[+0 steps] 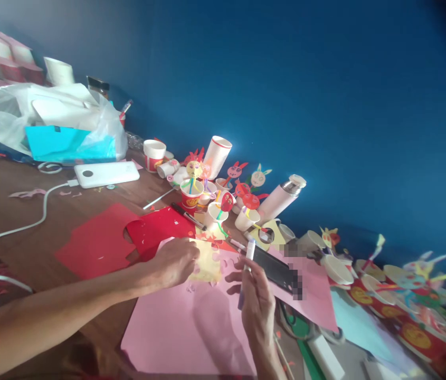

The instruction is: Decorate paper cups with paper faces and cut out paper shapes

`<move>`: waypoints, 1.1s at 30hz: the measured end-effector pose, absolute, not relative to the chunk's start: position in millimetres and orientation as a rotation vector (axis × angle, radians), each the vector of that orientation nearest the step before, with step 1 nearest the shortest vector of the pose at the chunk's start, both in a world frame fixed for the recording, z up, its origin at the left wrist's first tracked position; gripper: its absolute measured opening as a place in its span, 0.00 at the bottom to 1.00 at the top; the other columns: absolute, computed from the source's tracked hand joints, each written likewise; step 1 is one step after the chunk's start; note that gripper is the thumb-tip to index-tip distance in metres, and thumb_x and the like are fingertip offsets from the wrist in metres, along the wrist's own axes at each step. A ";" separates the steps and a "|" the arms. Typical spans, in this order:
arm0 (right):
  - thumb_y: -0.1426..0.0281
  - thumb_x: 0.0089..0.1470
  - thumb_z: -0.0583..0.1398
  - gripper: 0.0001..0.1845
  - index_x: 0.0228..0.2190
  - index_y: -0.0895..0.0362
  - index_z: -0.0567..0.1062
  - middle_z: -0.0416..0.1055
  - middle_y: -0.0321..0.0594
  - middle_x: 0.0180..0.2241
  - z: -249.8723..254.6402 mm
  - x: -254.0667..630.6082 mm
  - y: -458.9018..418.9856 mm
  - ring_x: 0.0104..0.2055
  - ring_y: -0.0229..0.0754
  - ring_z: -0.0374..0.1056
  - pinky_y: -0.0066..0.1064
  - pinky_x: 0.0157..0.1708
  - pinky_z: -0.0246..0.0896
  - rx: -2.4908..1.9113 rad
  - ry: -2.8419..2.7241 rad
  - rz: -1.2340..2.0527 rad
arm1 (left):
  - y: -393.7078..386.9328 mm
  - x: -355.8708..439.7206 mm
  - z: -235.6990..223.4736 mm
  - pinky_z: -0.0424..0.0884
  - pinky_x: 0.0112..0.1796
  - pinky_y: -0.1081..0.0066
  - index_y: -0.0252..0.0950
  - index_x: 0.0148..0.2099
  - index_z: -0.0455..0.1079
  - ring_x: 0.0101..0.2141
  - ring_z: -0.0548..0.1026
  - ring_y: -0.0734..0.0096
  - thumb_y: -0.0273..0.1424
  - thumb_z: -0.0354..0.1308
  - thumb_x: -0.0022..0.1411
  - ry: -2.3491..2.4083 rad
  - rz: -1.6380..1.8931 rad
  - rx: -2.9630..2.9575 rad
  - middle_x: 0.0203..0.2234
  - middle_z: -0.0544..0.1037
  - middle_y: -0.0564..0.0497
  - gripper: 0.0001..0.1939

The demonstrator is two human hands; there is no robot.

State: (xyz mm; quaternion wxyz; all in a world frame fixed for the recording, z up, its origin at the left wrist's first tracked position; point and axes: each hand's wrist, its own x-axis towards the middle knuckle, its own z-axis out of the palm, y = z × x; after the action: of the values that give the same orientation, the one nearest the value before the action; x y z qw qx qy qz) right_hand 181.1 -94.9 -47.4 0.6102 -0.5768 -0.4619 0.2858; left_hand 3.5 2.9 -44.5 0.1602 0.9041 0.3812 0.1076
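My right hand point(256, 293) holds a slim white marker pen point(250, 252) with a purplish end, tilted upright above the pink paper sheet point(183, 332). My left hand point(179, 259) is closed over the left edge of a small yellow paper piece point(209, 262) on that sheet. Whatever its fingers pinch, if anything, is hidden. Small paper scraps lie around the yellow piece. Right of my right hand, a dark phone point(272, 268) rests on another pink sheet point(321, 295).
Red sheets point(96, 243) lie left of the pink paper. Paper cups with paper animal faces point(195, 171) stand behind, near a leaning pink thermos point(280, 199). A white power bank point(107, 174) with a cable and a plastic bag point(106, 124) are at left. More decorated cups point(337, 269) line the right.
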 end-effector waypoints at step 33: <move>0.62 0.54 0.60 0.11 0.35 0.56 0.70 0.73 0.36 0.26 -74.9 172.7 -78.8 0.25 0.34 0.64 0.27 0.25 0.60 -1.208 -0.768 0.988 | -42.4 -16.9 -88.6 0.53 0.54 0.51 0.29 0.61 0.56 0.56 0.58 0.47 0.43 0.46 0.64 0.902 0.262 2.783 0.57 0.62 0.35 0.30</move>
State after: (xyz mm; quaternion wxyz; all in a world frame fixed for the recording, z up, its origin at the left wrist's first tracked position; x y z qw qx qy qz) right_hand 172.7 -78.8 -74.9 0.6454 -0.5305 -0.3373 0.4340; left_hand -16.9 -42.4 -88.6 0.1018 0.9426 0.3055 0.0887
